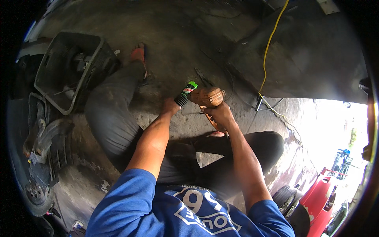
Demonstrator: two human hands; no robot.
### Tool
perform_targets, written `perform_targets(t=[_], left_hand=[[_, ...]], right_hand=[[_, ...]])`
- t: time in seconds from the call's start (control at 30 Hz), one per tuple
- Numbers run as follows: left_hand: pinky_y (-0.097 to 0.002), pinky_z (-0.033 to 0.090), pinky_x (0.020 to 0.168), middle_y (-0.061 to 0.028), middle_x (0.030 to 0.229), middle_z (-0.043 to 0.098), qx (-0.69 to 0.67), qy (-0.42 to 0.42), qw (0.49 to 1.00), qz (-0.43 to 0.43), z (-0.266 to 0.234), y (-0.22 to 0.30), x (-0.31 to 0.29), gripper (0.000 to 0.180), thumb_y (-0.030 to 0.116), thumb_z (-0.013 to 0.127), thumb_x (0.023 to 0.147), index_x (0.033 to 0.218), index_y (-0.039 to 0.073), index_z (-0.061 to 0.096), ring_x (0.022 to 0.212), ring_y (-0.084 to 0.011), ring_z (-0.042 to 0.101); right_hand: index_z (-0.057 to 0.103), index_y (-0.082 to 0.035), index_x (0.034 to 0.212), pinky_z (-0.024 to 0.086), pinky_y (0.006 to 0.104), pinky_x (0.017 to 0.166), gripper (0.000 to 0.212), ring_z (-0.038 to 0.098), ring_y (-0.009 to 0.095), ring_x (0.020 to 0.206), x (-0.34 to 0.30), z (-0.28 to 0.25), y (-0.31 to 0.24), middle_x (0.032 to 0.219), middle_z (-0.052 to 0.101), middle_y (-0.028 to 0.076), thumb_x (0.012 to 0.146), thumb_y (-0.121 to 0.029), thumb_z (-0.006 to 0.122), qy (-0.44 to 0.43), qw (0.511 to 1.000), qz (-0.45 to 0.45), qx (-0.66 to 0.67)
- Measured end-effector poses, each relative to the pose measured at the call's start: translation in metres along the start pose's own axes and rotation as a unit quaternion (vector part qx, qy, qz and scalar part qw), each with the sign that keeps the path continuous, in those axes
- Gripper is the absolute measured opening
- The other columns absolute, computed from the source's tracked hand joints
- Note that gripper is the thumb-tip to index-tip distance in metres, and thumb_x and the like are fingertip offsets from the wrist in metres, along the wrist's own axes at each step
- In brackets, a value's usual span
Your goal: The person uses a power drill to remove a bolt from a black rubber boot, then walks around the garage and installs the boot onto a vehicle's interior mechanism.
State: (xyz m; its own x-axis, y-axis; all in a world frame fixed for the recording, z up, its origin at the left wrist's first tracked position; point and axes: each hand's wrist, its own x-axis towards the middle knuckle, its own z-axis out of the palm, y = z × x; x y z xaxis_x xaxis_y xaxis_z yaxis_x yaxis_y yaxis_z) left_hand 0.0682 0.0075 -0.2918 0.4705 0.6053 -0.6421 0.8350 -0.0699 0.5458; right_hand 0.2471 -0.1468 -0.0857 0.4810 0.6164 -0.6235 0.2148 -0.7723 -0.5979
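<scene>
An orange power drill (213, 96) with a vented, rounded rear end lies across the space in front of my crossed legs. My right hand (222, 115) is bare and wrapped round its handle, which points down toward me. At the drill's front end, on its left, is my left hand (186, 94). It seems to be in a black glove with a ribbed cuff and bright green finger parts. Whether its fingers grip the drill or only rest beside it is too small to tell. Whatever the drill's front meets is hidden.
A dark plastic crate (71, 71) holding parts stands at left. Metal parts (45, 130) lie below it. A yellow cable (268, 47) runs down at upper right beside a large dark panel (304, 59). A red machine (321, 201) and a tyre (287, 196) sit at lower right.
</scene>
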Motion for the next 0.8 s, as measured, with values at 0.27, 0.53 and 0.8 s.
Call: perform_targets(t=[0.27, 0.53, 0.8], left_hand=[[-0.0488, 0.053, 0.106, -0.0335, 0.133, 0.065, 0.008, 0.057, 0.998, 0.021, 0.006, 0.002, 0.002, 0.063, 0.030, 0.084, 0.081, 0.129, -0.006, 0.066, 0.127, -0.0471, 0.063], [-0.0479, 0.056, 0.102, -0.0315, 0.125, 0.070, -0.003, 0.062, 0.998, 0.004, 0.009, 0.003, -0.003, 0.056, 0.031, 0.087, 0.084, 0.123, -0.005, 0.070, 0.122, -0.0439, 0.068], [-0.0483, 0.060, 0.093, -0.0301, 0.111, 0.075, 0.002, 0.070, 0.997, -0.016, 0.019, -0.004, 0.011, 0.044, 0.030, 0.078, 0.083, 0.112, -0.003, 0.076, 0.110, -0.0446, 0.073]], right_hand=[[0.073, -0.004, 0.122, 0.057, 0.0360, 0.073, 0.046, 0.070, 0.017, 0.078, 0.006, -0.002, 0.007, 0.095, 0.077, 0.007, 0.085, -0.028, 0.087, 0.010, 0.999, 0.011, -0.034], [0.075, -0.003, 0.116, 0.057, 0.0354, 0.072, 0.039, 0.072, 0.018, 0.078, 0.009, -0.001, 0.012, 0.094, 0.077, 0.009, 0.087, -0.028, 0.085, 0.006, 1.000, 0.020, -0.018], [0.076, -0.002, 0.112, 0.058, 0.0350, 0.073, 0.040, 0.073, 0.019, 0.079, 0.013, 0.001, 0.015, 0.094, 0.078, 0.009, 0.087, -0.031, 0.085, -0.001, 1.000, 0.013, -0.002]])
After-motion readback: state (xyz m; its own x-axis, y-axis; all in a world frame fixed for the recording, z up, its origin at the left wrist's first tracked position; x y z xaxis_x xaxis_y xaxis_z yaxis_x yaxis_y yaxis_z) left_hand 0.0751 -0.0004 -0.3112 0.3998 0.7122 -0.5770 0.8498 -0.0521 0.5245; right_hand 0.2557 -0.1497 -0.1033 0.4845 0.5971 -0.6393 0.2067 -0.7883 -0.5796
